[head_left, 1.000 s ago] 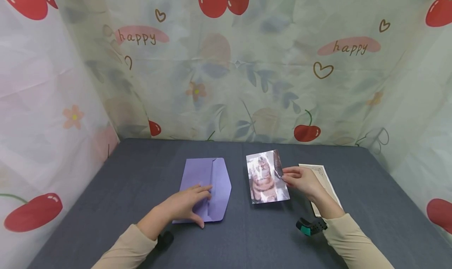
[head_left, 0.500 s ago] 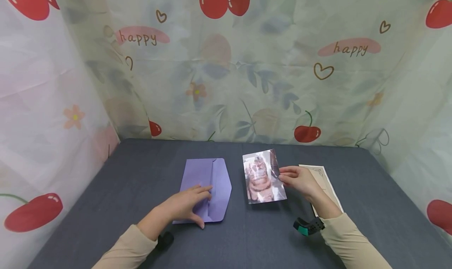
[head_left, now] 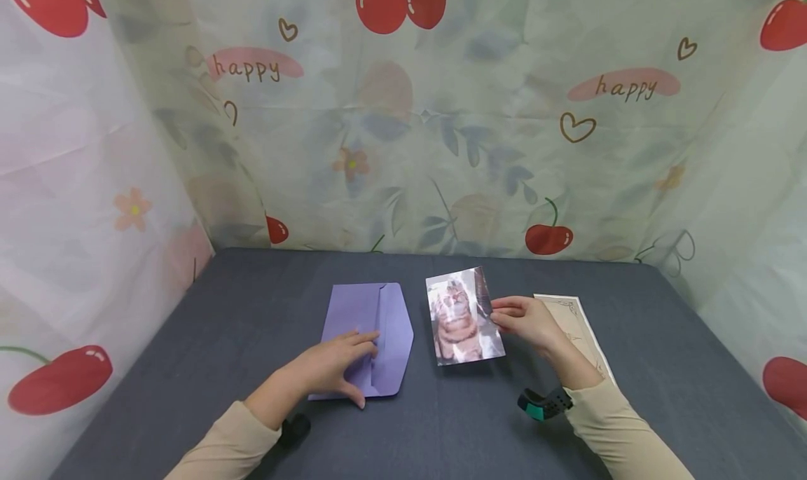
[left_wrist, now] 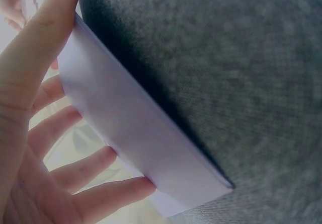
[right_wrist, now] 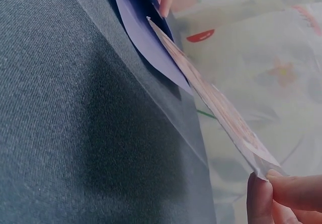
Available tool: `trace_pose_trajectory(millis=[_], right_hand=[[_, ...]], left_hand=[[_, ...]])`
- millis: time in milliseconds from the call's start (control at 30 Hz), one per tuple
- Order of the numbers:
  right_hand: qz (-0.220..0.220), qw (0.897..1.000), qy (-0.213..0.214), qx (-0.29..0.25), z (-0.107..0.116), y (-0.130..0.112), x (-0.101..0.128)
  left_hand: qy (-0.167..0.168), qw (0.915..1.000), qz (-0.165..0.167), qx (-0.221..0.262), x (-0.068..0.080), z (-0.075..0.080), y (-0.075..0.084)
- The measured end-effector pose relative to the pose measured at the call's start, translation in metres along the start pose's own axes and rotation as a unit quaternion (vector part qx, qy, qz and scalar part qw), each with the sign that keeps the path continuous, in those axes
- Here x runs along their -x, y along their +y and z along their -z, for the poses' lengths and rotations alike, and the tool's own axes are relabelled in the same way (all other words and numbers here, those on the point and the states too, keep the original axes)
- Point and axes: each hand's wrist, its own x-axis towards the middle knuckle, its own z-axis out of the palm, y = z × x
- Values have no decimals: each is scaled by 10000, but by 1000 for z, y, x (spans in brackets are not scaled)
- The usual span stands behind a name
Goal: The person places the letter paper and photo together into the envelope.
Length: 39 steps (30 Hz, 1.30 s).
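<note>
Head view: the left hand [head_left: 330, 364] lies flat, fingers straight, on the lower part of a purple envelope [head_left: 372, 336] that rests on the grey surface [head_left: 252, 312] a little left of the frame's centre, with its thumb at the envelope's near edge. The envelope's flap is open and points toward the right of the frame. Just right of centre, the right hand [head_left: 526, 322] pinches the right edge of a cat photo [head_left: 463, 317] between thumb and fingertips, so the photo lies directly left of the hand and is raised off the surface, casting a shadow beneath its lower edge. The photo sits beside the envelope's flap, apart from it. Under and behind the right hand, a pale card [head_left: 576, 319] with a line drawing lies flat on the surface. A cherry-patterned curtain [head_left: 441, 115] fills the upper half of the frame.

Left wrist view: the left hand's fingers [left_wrist: 75, 148] spread straight along the envelope [left_wrist: 136, 143], which runs diagonally from upper left to lower right over the surface [left_wrist: 241, 83].

Right wrist view: at the lower right, the right hand's fingertips [right_wrist: 261, 194] pinch a corner of the photo [right_wrist: 211, 98], seen edge-on and slanting up toward the envelope [right_wrist: 146, 38] in the upper middle.
</note>
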Motion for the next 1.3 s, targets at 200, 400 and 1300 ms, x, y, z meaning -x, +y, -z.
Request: trace_pose_trajectory(millis=[200, 400, 1300], right_hand=[[56, 9998, -93, -146, -5, -2, 0], [-86, 9997, -93, -197, -11, -4, -1], [127, 9984, -328, -450, -29, -3, -6]], left_hand=[[34, 10000, -38, -79, 0, -1, 0], [-4, 10000, -19, -77, -1, -1, 0], [-118, 9998, 127, 6, -1, 1, 2]])
